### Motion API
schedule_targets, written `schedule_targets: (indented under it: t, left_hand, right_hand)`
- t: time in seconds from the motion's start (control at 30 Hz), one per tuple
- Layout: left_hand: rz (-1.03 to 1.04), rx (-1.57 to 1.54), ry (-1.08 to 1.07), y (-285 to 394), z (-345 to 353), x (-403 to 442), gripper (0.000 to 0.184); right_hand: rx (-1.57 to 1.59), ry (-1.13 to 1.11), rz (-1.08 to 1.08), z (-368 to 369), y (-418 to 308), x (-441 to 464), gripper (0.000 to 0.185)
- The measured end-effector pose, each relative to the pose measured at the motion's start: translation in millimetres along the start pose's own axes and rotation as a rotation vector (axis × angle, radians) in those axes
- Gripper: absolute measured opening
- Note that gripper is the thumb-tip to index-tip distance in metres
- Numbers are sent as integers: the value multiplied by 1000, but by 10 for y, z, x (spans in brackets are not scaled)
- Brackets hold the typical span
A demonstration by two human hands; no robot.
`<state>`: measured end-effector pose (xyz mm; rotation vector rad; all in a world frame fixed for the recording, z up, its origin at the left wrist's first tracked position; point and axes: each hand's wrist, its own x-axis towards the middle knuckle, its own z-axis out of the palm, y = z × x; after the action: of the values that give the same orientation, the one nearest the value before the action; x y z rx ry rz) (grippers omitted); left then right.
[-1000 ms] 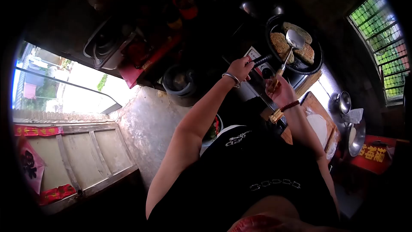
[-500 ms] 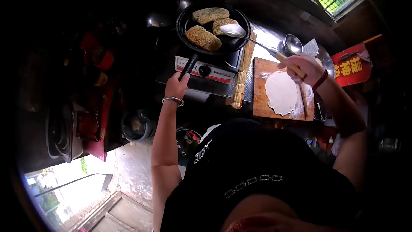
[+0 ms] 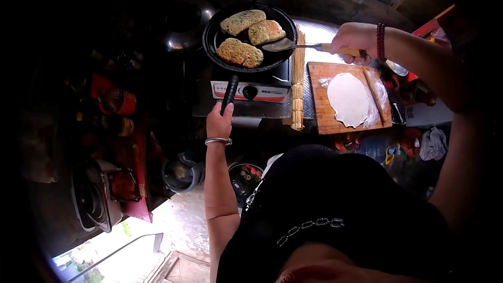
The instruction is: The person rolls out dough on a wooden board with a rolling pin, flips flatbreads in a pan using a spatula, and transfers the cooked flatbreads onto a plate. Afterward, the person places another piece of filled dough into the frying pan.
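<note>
My left hand (image 3: 219, 120) is closed round the black handle of a frying pan (image 3: 208, 47), which sits on a portable gas stove (image 3: 251, 92). Three browned flatbreads lie in the pan: one at the back (image 3: 242, 21), one at the right (image 3: 266, 32) and one at the front (image 3: 239, 53). My right hand (image 3: 356, 43) grips the wooden handle of a spatula (image 3: 279, 45). Its metal blade is low inside the pan's right side, close by the right flatbread; whether it touches the bread I cannot tell.
Right of the stove stands a straw brush (image 3: 297, 89). A wooden board (image 3: 320, 110) holds a rolled-out dough sheet (image 3: 348, 99) and a thin rolling pin (image 3: 374, 96). A shiny metal lid (image 3: 183, 39) is left of the pan; a bucket (image 3: 181, 173) stands below.
My right hand has turned and moved up with the spatula. The blade has gone from above the right flatbread down beside it. My left hand still holds the pan handle.
</note>
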<state>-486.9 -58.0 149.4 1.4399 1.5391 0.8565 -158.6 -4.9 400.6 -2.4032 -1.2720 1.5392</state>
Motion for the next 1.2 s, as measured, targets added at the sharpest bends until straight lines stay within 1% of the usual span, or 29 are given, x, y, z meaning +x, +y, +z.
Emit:
schedule_targets:
  t: [0.1,0.17,0.23,0.27,0.37,0.43,0.5,0.53,0.63,0.67,0.7,0.77,0.87,0.9,0.97,1.07,1.17,1.2]
  left_hand:
    - [4,-10,0,16,-5,-2,38]
    - [-8,-48,-5,24,2,-10,38]
    - [-10,-44,20,33,23,-21,37]
    - [-14,-40,36,32,17,-16,37]
    - [-20,-37,5,57,2,-19,35]
    - [-24,-52,-35,65,-18,-11,35]
    - [-37,-67,-54,54,-12,-7,34]
    - [-48,-72,-51,28,-5,-6,34]
    - [-66,-78,-39,22,-14,2,34]
    - [-68,-76,-43,26,-10,-7,34]
    - [-75,-78,-44,10,-8,-9,35]
    - [-84,-81,-47,-39,2,24,35]
    - [-123,-93,-74,-76,-6,39,36]
    - [-135,-101,-65,-76,-8,32,36]
    - [-158,-119,-50,-65,7,22,37]
    - [-192,-118,-25,-45,17,4,38]
    - [-162,-95,-55,-70,4,15,39]
    - [-160,-107,-64,-59,-4,9,39]
  right_hand:
    - [56,45,-52,143,228,196,16]
    - [90,-6,-127,266,380,221,17]
    - [-107,62,-133,450,458,106,20]
    - [-89,31,-147,462,488,47,23]
    - [-56,48,-142,313,518,107,24]
    - [-156,94,-119,195,499,262,24]
    - [-174,120,-135,162,458,313,23]
    - [-218,139,-166,146,481,332,26]
    - [-371,222,-216,-2,465,337,24]
    - [-605,268,-122,-100,321,253,23]
    - [-613,196,-139,-263,284,259,22]
    - [-823,242,-183,-323,53,15,24]
    - [-986,199,-183,-466,-118,109,25]
    - [-974,178,-274,-426,-200,20,24]
    - [-1025,168,-260,-396,-328,-30,25]
    - [-980,139,-296,-408,-281,91,25]
    - [-832,98,-308,-379,-56,287,24]
    - [-753,120,-279,-299,38,351,24]
